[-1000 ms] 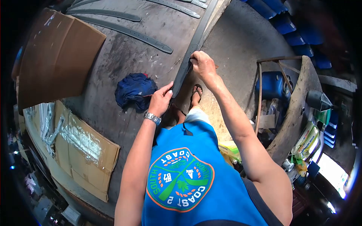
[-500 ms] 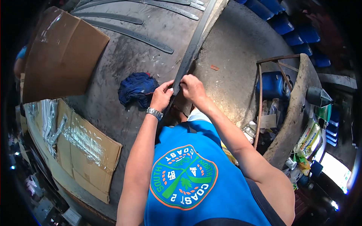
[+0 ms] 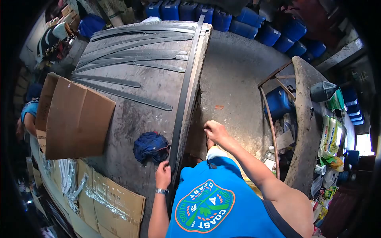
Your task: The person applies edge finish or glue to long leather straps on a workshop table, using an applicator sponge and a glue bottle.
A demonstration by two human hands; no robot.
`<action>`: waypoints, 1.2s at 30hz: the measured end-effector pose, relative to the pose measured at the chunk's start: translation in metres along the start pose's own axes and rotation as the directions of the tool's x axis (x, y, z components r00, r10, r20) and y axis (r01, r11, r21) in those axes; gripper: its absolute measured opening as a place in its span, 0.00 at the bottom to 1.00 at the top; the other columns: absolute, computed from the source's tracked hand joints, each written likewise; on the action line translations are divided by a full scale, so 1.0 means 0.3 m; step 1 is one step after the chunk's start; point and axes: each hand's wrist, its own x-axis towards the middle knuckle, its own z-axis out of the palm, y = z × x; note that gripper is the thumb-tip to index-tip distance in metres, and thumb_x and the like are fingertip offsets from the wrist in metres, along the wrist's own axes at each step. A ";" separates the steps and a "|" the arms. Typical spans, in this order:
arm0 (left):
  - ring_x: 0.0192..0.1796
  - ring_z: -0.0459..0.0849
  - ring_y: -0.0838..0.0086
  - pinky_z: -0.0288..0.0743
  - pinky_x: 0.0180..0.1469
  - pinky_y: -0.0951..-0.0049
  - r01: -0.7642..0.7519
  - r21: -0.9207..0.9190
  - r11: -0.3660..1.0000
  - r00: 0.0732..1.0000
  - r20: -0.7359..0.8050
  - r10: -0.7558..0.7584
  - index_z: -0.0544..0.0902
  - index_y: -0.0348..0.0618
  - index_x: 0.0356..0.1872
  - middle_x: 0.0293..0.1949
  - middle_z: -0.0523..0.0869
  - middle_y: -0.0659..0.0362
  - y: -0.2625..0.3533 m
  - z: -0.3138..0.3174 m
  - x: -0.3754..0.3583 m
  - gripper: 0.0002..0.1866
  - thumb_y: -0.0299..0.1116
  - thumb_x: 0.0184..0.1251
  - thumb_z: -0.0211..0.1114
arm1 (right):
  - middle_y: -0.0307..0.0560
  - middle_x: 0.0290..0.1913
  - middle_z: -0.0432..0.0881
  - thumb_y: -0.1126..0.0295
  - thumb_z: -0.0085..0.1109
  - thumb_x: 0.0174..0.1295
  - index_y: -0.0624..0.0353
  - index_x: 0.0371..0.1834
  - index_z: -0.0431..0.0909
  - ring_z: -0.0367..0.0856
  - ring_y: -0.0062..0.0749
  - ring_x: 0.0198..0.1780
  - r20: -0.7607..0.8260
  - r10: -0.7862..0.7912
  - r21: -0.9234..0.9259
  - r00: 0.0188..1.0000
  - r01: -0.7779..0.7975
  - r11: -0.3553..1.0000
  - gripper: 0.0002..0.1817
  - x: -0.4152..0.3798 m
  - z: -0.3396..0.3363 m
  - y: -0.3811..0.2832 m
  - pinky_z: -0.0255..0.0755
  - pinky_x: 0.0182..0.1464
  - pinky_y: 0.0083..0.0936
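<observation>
A long dark belt strap point(image 3: 184, 91) lies lengthwise along the right edge of the worktable. At its near end is my left hand point(image 3: 162, 175), thumb and forefinger slightly apart, fingertips right beside the strap. My right hand point(image 3: 216, 133) is off the table, above the floor, its fingers curled together; I cannot tell whether something small is in them. Just beyond my left hand sits a crumpled dark blue cloth point(image 3: 151, 146). Several more belt straps point(image 3: 131, 97) are spread over the far half of the table.
A brown cardboard box point(image 3: 79, 119) stands at the table's left, with a person point(image 3: 29, 115) behind it. Flattened cardboard point(image 3: 111, 202) lies nearer me. Blue jerrycans point(image 3: 272, 35) line the back. To the right are a worn curved board point(image 3: 303, 119) and a blue container point(image 3: 278, 102).
Both hands have moved apart: the right has left the strap and gone out over the floor. The strap now lies straight along the table edge. My view has tilted up, showing more jerrycans.
</observation>
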 end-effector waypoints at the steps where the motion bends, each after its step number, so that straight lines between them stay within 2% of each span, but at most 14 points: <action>1: 0.38 0.87 0.61 0.79 0.44 0.63 0.049 0.005 0.999 0.999 0.007 -0.049 0.82 0.43 0.51 0.34 0.87 0.51 -0.030 -0.022 -0.042 0.14 0.31 0.66 0.62 | 0.52 0.38 0.81 0.70 0.63 0.58 0.56 0.37 0.78 0.82 0.50 0.45 -0.004 0.042 -0.017 0.999 -0.042 0.999 0.07 -0.020 -0.023 0.022 0.76 0.46 0.42; 3: 0.41 0.86 0.60 0.79 0.45 0.61 0.153 0.014 0.988 0.988 0.020 -0.153 0.82 0.43 0.51 0.37 0.86 0.51 -0.062 -0.057 -0.109 0.14 0.32 0.66 0.64 | 0.51 0.39 0.82 0.69 0.64 0.58 0.56 0.38 0.79 0.82 0.50 0.46 -0.008 0.125 -0.050 0.992 -0.126 0.991 0.07 -0.056 -0.076 0.052 0.77 0.47 0.41; 6: 0.48 0.83 0.55 0.78 0.49 0.58 0.022 0.346 0.938 0.987 -0.155 0.034 0.83 0.45 0.50 0.45 0.82 0.51 -0.019 -0.083 -0.152 0.14 0.35 0.64 0.67 | 0.51 0.39 0.82 0.68 0.63 0.59 0.56 0.39 0.80 0.83 0.49 0.45 0.010 0.216 -0.035 0.976 -0.216 0.976 0.08 -0.071 -0.154 0.080 0.77 0.47 0.41; 13: 0.53 0.78 0.52 0.74 0.55 0.59 -0.204 0.310 0.929 0.934 -0.222 0.279 0.83 0.43 0.48 0.47 0.79 0.49 0.274 0.058 0.155 0.15 0.34 0.60 0.71 | 0.49 0.43 0.84 0.64 0.61 0.63 0.55 0.42 0.81 0.84 0.46 0.46 0.020 0.254 0.024 0.967 -0.254 0.967 0.09 0.047 -0.228 0.110 0.77 0.49 0.40; 16: 0.55 0.77 0.51 0.73 0.57 0.58 -0.208 0.270 0.940 0.935 -0.227 0.272 0.81 0.43 0.51 0.50 0.78 0.48 0.391 0.179 0.347 0.19 0.34 0.59 0.72 | 0.48 0.44 0.85 0.63 0.62 0.63 0.54 0.43 0.81 0.84 0.46 0.47 0.065 0.235 0.043 0.970 -0.238 0.970 0.10 0.161 -0.242 0.123 0.77 0.49 0.38; 18: 0.56 0.77 0.50 0.73 0.59 0.58 -0.150 0.297 0.943 0.930 -0.282 0.237 0.80 0.43 0.54 0.52 0.77 0.46 0.459 0.248 0.447 0.22 0.34 0.59 0.72 | 0.49 0.42 0.85 0.62 0.63 0.63 0.53 0.42 0.82 0.84 0.47 0.47 0.101 0.200 0.090 0.975 -0.210 0.974 0.10 0.267 -0.246 0.121 0.77 0.49 0.40; 21: 0.57 0.76 0.49 0.73 0.59 0.57 -0.074 0.249 0.966 0.930 -0.332 0.156 0.79 0.42 0.56 0.52 0.77 0.45 0.463 0.346 0.563 0.23 0.32 0.58 0.72 | 0.51 0.39 0.84 0.65 0.61 0.63 0.54 0.40 0.82 0.83 0.50 0.45 0.122 -0.058 0.076 0.991 0.049 0.996 0.08 0.484 -0.168 0.174 0.77 0.47 0.42; 27: 0.55 0.79 0.50 0.75 0.57 0.59 0.123 0.240 0.963 0.882 -0.471 0.005 0.81 0.48 0.56 0.52 0.78 0.49 0.502 0.405 0.550 0.23 0.30 0.57 0.72 | 0.57 0.39 0.84 0.72 0.58 0.56 0.56 0.38 0.82 0.83 0.55 0.47 0.301 -0.277 0.011 0.912 0.287 0.958 0.08 0.923 0.024 0.065 0.76 0.49 0.47; 28: 0.55 0.79 0.51 0.75 0.58 0.59 0.140 0.234 0.962 0.876 -0.482 -0.010 0.80 0.48 0.56 0.52 0.77 0.49 0.515 0.410 0.553 0.24 0.31 0.56 0.73 | 0.57 0.41 0.85 0.73 0.57 0.56 0.56 0.40 0.81 0.83 0.55 0.48 0.260 -0.362 0.105 0.895 0.347 0.932 0.09 0.979 0.064 0.068 0.76 0.50 0.46; 29: 0.55 0.79 0.51 0.75 0.58 0.59 0.154 0.231 0.961 0.871 -0.491 -0.022 0.80 0.49 0.57 0.52 0.77 0.48 0.523 0.398 0.539 0.25 0.32 0.55 0.74 | 0.57 0.43 0.85 0.74 0.57 0.56 0.56 0.42 0.80 0.83 0.55 0.49 0.316 -0.285 0.085 0.905 0.272 0.958 0.10 1.017 0.078 0.024 0.76 0.51 0.46; 31: 0.55 0.77 0.51 0.73 0.59 0.58 0.247 0.206 0.947 0.781 -0.621 -0.068 0.79 0.49 0.57 0.52 0.76 0.48 0.534 0.340 0.491 0.27 0.34 0.53 0.75 | 0.55 0.43 0.85 0.72 0.59 0.58 0.56 0.45 0.78 0.83 0.53 0.49 0.428 -0.338 0.092 0.838 0.331 0.939 0.11 1.097 0.131 0.019 0.76 0.50 0.46; 33: 0.57 0.74 0.52 0.71 0.62 0.57 0.347 0.182 0.920 0.679 -0.726 -0.112 0.76 0.47 0.61 0.53 0.73 0.47 0.499 0.279 0.443 0.32 0.36 0.51 0.77 | 0.54 0.43 0.85 0.70 0.60 0.58 0.56 0.45 0.78 0.83 0.53 0.49 0.386 -0.418 0.057 0.822 0.431 0.901 0.11 1.128 0.140 0.017 0.77 0.49 0.46; 34: 0.56 0.75 0.51 0.73 0.59 0.56 0.492 0.200 0.847 0.609 -0.774 -0.171 0.70 0.52 0.67 0.56 0.70 0.46 0.449 0.235 0.406 0.40 0.38 0.50 0.77 | 0.54 0.44 0.84 0.69 0.60 0.59 0.55 0.44 0.79 0.82 0.53 0.50 0.252 -0.465 0.035 0.849 0.472 0.881 0.11 1.129 0.126 0.021 0.76 0.49 0.46; 36: 0.60 0.74 0.46 0.71 0.63 0.54 0.638 -0.006 0.770 0.455 -0.804 -0.383 0.67 0.52 0.71 0.61 0.68 0.41 0.292 0.153 0.338 0.46 0.45 0.49 0.79 | 0.53 0.45 0.83 0.67 0.61 0.59 0.54 0.43 0.80 0.81 0.53 0.50 -0.019 -0.547 -0.040 0.837 0.546 0.837 0.10 1.100 0.088 -0.002 0.76 0.50 0.46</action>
